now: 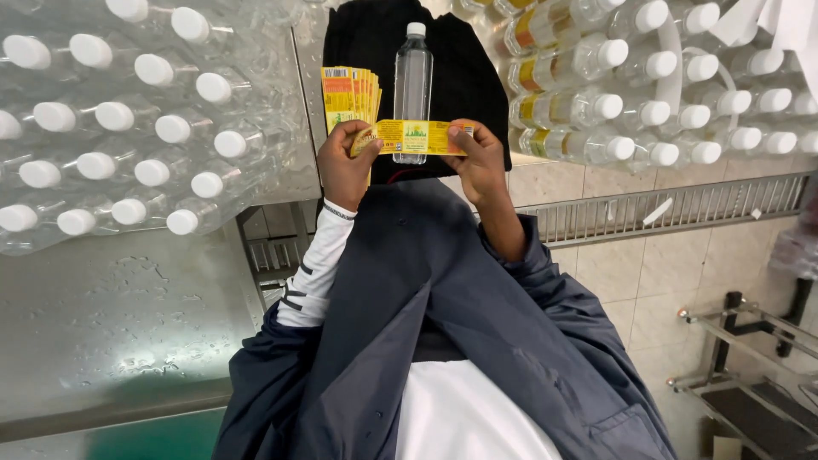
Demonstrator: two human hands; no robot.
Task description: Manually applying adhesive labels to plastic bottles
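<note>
Rows of white-capped bottles (128, 128) lie on the wet steel table (102, 324) at left; labelled bottles (596, 102) are stacked at right. Clear bottle (412, 85) lies on dark cloth (464, 77). A yellow label (415, 136) is stretched across it, one end pinched by left hand (343, 166), which also grips a label stack (349, 94), the other by right hand (480, 162).

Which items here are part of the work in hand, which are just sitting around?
In hand: left hand and right hand stretching a yellow label across the clear bottle; stack of yellow labels in the left hand.

Lying about: unlabelled capped bottles to the left, labelled bottles to the right, floor grate, wet steel table.
</note>
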